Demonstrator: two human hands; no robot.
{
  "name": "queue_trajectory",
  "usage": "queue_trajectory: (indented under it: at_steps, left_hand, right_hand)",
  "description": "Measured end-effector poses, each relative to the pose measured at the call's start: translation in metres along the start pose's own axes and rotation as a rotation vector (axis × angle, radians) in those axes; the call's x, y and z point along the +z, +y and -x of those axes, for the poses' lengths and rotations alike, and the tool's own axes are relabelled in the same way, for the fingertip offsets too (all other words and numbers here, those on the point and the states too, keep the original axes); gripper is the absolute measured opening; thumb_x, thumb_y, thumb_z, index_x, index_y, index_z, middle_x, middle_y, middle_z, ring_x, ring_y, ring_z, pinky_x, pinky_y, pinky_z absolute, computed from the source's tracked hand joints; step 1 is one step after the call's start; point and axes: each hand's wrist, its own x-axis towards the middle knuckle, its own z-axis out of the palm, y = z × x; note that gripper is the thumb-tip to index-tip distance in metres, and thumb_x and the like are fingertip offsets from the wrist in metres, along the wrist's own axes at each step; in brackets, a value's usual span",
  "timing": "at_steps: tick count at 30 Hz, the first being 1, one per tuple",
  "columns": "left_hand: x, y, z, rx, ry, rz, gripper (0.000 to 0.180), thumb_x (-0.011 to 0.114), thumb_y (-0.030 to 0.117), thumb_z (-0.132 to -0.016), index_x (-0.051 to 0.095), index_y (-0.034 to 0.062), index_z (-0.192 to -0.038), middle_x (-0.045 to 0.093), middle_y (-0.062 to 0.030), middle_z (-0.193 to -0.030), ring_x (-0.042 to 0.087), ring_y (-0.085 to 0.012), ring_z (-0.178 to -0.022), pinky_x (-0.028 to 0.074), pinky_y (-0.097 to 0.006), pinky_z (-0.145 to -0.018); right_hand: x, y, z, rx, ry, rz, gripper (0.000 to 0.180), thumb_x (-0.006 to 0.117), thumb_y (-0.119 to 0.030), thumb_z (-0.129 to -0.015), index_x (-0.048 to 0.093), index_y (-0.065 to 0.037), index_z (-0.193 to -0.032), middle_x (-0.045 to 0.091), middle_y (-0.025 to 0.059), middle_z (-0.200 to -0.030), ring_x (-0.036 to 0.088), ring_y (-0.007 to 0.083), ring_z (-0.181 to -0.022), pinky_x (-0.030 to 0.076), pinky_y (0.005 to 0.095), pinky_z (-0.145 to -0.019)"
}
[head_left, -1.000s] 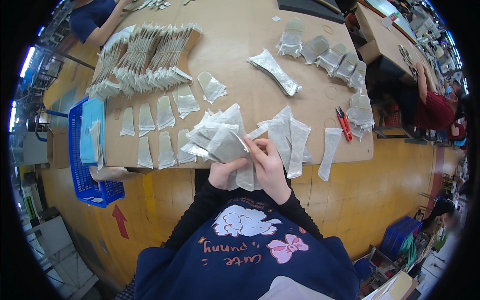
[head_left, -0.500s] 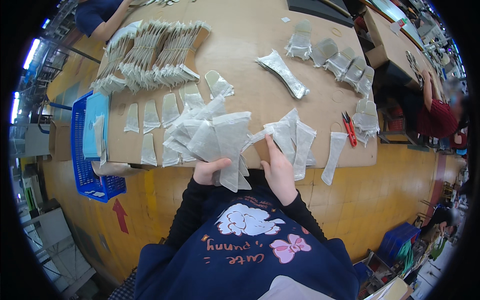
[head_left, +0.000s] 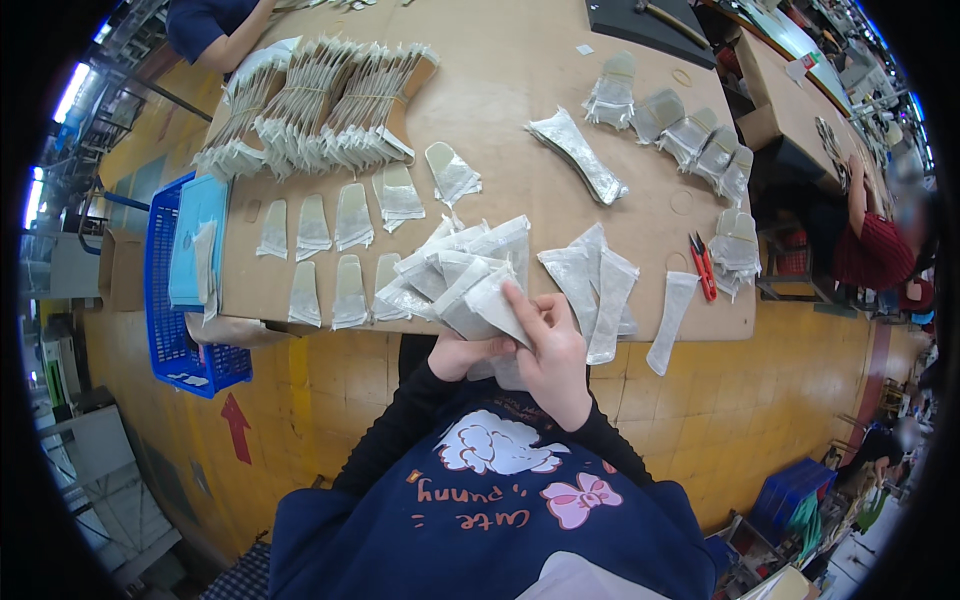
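Observation:
In front of my body, at the table's near edge, a fanned stack of pale grey-white fabric pieces (head_left: pixel 462 268) is gripped low down by my left hand (head_left: pixel 462 355), its thumb lying across them. My right hand (head_left: pixel 556 365) is closed at the right side of the fan, index finger and thumb on a fabric piece there. Just right of it, a few loose fabric pieces (head_left: pixel 612 300) overlap on the table. A single narrow piece (head_left: pixel 672 322) hangs over the edge beside red-handled thread snips (head_left: pixel 705 270). Small rounded pieces (head_left: pixel 352 218) lie in rows to the left.
Thick banded bundles (head_left: pixel 335 110) stand at the far left, near a co-worker's arm (head_left: pixel 240 45). A tied bundle (head_left: pixel 578 155) lies mid-table, with smaller stacks (head_left: pixel 690 135) along the right. A blue basket (head_left: pixel 160 290) sits beyond the left edge; rubber bands (head_left: pixel 681 202) lie scattered.
My right hand has moved left from the loose pieces onto the fan in my left hand. The strip between them is no longer stretched out. The view has shifted slightly.

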Motion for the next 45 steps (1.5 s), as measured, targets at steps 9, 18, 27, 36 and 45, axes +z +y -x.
queue_trajectory:
  at_steps: [9, 18, 27, 36, 45]
  left_hand:
    - [0.012, 0.014, 0.009, -0.053, -0.068, 0.028, 0.049, 0.073, 0.006, -0.081, 0.055, 0.0, -0.126, 0.065, -0.0107, -0.115, 0.062, -0.0219, -0.105, 0.047, -0.034, -0.094]
    - [-0.002, 0.005, 0.013, -0.128, -0.051, -0.121, 0.055, 0.077, 0.009, -0.078, 0.053, 0.0008, -0.127, 0.06, -0.0071, -0.117, 0.056, -0.0173, -0.108, 0.046, -0.032, -0.093]
    - [0.014, 0.003, 0.004, 0.108, 0.029, 0.228, 0.045, 0.069, 0.011, -0.083, 0.053, 0.0003, -0.124, 0.059, -0.0106, -0.116, 0.058, -0.0226, -0.109, 0.046, -0.035, -0.094]
    - [0.001, 0.008, 0.007, 0.055, -0.019, 0.249, 0.05, 0.068, 0.013, -0.08, 0.049, -0.0006, -0.125, 0.059, -0.0161, -0.111, 0.06, -0.0274, -0.104, 0.051, -0.041, -0.088]
    - [-0.005, 0.011, 0.011, 0.053, -0.061, 0.258, 0.049, 0.066, 0.011, -0.081, 0.05, -0.0011, -0.125, 0.059, -0.0158, -0.112, 0.061, -0.0261, -0.104, 0.051, -0.039, -0.089]
  right_hand:
    - [-0.011, 0.006, -0.004, 0.095, 0.232, -0.246, 0.059, 0.059, -0.008, -0.093, 0.033, 0.007, -0.144, 0.045, 0.0078, -0.094, 0.045, 0.0171, -0.081, 0.039, 0.0248, -0.073]
    - [-0.016, 0.012, 0.0, 0.279, -0.036, -0.484, 0.025, 0.056, -0.004, -0.094, 0.055, 0.006, -0.117, 0.053, 0.0011, -0.101, 0.05, 0.0073, -0.085, 0.041, 0.0204, -0.078]
    - [-0.013, 0.001, -0.004, 0.415, 0.36, -0.929, 0.017, 0.054, -0.01, -0.098, 0.06, 0.003, -0.106, 0.063, 0.0036, -0.096, 0.055, 0.0072, -0.086, 0.043, 0.0217, -0.076]
    - [-0.117, 0.092, -0.061, -0.021, 0.553, 0.89, 0.033, 0.057, 0.001, -0.085, 0.06, 0.0, -0.118, 0.064, 0.0141, -0.085, 0.063, 0.0231, -0.077, 0.049, 0.0352, -0.069]
    - [-0.117, 0.169, -0.142, -0.23, 0.419, 0.413, 0.037, 0.055, -0.015, -0.093, 0.053, 0.002, -0.126, 0.066, 0.0239, -0.102, 0.064, 0.0389, -0.094, 0.049, 0.0431, -0.079]
